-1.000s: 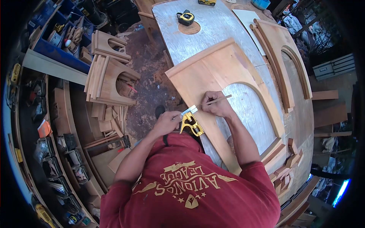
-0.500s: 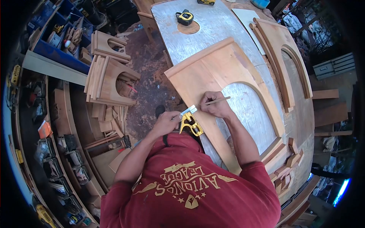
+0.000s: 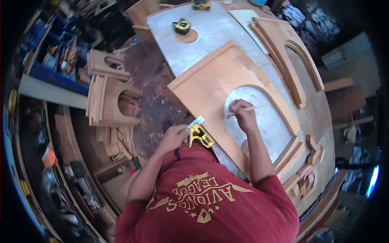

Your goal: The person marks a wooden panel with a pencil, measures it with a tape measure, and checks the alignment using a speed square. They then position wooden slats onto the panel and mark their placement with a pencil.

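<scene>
A flat wooden panel (image 3: 206, 87) with an arched cutout lies on the metal-topped table in front of me. My left hand (image 3: 175, 135) grips the blade of a yellow combination square (image 3: 201, 137) at the panel's near left edge. Over the arched opening, my right hand (image 3: 242, 112) is closed round a thin pencil (image 3: 257, 108), which points off to the right and is blurred by motion. That hand is apart from the square.
A tape measure (image 3: 182, 26) rests on the silvery tabletop (image 3: 168, 44). More arched panels (image 3: 277, 52) lie at the right, above several wood offcuts (image 3: 306, 174). Another stack of arched panels (image 3: 109, 101) stands at the left, near a blue bin (image 3: 56, 83).
My right hand has moved right with the pencil, from the panel beside the square to over the arched opening. The left hand still holds the square. The whole view has shifted slightly.
</scene>
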A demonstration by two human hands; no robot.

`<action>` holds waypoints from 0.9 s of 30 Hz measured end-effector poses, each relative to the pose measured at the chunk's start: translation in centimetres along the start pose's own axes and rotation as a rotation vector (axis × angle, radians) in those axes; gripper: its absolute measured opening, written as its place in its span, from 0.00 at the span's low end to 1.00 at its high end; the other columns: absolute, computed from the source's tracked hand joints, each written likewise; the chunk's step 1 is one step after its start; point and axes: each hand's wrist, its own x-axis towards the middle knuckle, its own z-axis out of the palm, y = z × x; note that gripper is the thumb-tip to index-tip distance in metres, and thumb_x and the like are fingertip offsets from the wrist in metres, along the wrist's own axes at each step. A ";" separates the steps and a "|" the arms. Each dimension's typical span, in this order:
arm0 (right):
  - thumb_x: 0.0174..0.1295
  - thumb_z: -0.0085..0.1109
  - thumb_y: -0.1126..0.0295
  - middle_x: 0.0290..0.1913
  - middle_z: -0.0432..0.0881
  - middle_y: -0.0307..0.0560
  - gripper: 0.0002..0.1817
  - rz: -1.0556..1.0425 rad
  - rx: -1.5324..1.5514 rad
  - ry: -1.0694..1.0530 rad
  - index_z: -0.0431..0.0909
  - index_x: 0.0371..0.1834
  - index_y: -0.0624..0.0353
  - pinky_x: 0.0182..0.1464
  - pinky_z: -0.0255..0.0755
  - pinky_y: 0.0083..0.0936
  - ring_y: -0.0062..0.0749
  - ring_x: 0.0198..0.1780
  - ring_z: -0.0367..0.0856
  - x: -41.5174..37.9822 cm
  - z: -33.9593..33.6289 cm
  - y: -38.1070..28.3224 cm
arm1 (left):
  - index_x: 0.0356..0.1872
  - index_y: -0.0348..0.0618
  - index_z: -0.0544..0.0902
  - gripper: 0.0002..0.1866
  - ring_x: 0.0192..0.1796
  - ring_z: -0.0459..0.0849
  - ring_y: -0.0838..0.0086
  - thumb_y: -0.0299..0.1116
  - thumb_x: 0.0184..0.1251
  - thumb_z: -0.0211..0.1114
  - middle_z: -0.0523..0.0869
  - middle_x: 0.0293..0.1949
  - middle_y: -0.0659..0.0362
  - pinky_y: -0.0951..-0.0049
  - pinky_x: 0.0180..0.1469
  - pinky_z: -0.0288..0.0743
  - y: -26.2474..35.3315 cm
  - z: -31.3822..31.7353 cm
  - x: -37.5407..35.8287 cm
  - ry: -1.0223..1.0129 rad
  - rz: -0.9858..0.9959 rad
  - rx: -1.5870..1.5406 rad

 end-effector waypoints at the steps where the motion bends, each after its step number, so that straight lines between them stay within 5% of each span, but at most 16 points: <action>1: 0.68 0.60 0.70 0.27 0.78 0.48 0.12 -0.090 0.029 0.077 0.76 0.27 0.64 0.35 0.83 0.35 0.34 0.28 0.79 -1.8 -0.9 -1.0 | 0.51 0.40 0.87 0.16 0.24 0.78 0.81 0.38 0.80 0.56 0.84 0.23 0.64 0.74 0.28 0.71 0.1 -0.1 -0.4 0.024 -0.009 -0.080; 3: 0.71 0.59 0.65 0.27 0.77 0.45 0.14 -0.043 0.098 0.258 0.78 0.30 0.63 0.34 0.81 0.34 0.32 0.30 0.79 -6.7 -3.1 -3.9 | 0.53 0.38 0.87 0.15 0.22 0.75 0.84 0.35 0.81 0.55 0.83 0.25 0.65 0.79 0.25 0.68 1.1 -1.1 -2.0 0.075 0.025 -0.182; 5: 0.72 0.56 0.60 0.28 0.80 0.49 0.17 0.143 -0.489 0.677 0.81 0.37 0.65 0.40 0.76 0.31 0.31 0.33 0.81 -13.8 -6.2 -6.3 | 0.56 0.34 0.84 0.16 0.21 0.73 0.86 0.32 0.83 0.53 0.83 0.26 0.63 0.84 0.24 0.67 5.0 0.0 0.3 -0.087 0.106 -0.270; 9: 0.65 0.65 0.50 0.42 0.82 0.59 0.24 0.261 -1.385 1.097 0.81 0.49 0.62 0.49 0.79 0.47 0.52 0.44 0.86 -23.1 -8.4 -5.4 | 0.55 0.34 0.82 0.14 0.26 0.76 0.84 0.31 0.82 0.52 0.83 0.32 0.62 0.81 0.27 0.71 10.7 5.3 3.2 -0.222 0.137 -0.336; 10: 0.59 0.69 0.46 0.53 0.79 0.61 0.31 0.504 -1.362 1.149 0.80 0.55 0.60 0.52 0.79 0.50 0.60 0.49 0.85 -24.7 -8.3 -5.6 | 0.53 0.34 0.82 0.13 0.29 0.78 0.82 0.31 0.82 0.52 0.84 0.34 0.60 0.80 0.30 0.74 11.5 7.4 4.6 -0.247 0.108 -0.352; 15: 0.52 0.74 0.43 0.50 0.83 0.61 0.37 0.713 -1.428 1.377 0.82 0.54 0.65 0.53 0.79 0.46 0.55 0.52 0.85 -29.6 -5.6 -3.5 | 0.59 0.33 0.77 0.14 0.46 0.87 0.67 0.27 0.82 0.49 0.86 0.49 0.51 0.66 0.47 0.84 10.2 20.0 11.5 -0.381 -0.066 -0.677; 18: 0.51 0.74 0.47 0.45 0.87 0.61 0.34 0.824 -1.139 1.291 0.83 0.52 0.65 0.53 0.79 0.47 0.56 0.48 0.87 -30.8 -4.7 -4.1 | 0.63 0.34 0.73 0.15 0.51 0.87 0.63 0.26 0.82 0.48 0.83 0.56 0.50 0.63 0.50 0.86 10.3 24.8 12.0 -0.320 -0.209 -0.838; 22: 0.50 0.74 0.50 0.38 0.88 0.59 0.31 0.601 -1.111 1.420 0.84 0.49 0.65 0.50 0.80 0.42 0.50 0.42 0.88 -33.2 -5.5 -2.0 | 0.64 0.35 0.71 0.16 0.52 0.87 0.61 0.26 0.81 0.50 0.82 0.57 0.49 0.58 0.55 0.87 8.3 27.3 13.0 -0.388 -0.303 -0.780; 24: 0.49 0.76 0.53 0.37 0.88 0.57 0.31 0.508 -1.023 1.384 0.83 0.51 0.64 0.48 0.80 0.38 0.46 0.41 0.88 -33.2 -4.7 -4.1 | 0.56 0.35 0.75 0.11 0.51 0.87 0.60 0.26 0.78 0.55 0.83 0.53 0.51 0.58 0.53 0.86 5.3 28.0 15.8 -0.733 -0.193 -0.745; 26: 0.49 0.77 0.60 0.36 0.87 0.55 0.28 0.299 -0.994 1.365 0.81 0.52 0.64 0.44 0.79 0.35 0.40 0.39 0.87 -33.2 -4.6 -4.2 | 0.55 0.34 0.79 0.12 0.46 0.89 0.64 0.27 0.74 0.60 0.85 0.46 0.52 0.60 0.50 0.87 9.2 26.4 13.3 -0.738 -0.195 -0.288; 27: 0.48 0.77 0.63 0.37 0.86 0.55 0.27 0.267 -1.065 1.273 0.81 0.51 0.63 0.43 0.79 0.36 0.42 0.38 0.87 -32.1 -4.2 -4.9 | 0.56 0.34 0.80 0.14 0.46 0.89 0.66 0.28 0.74 0.62 0.86 0.47 0.52 0.62 0.49 0.86 8.7 25.3 13.6 -0.818 0.153 -0.037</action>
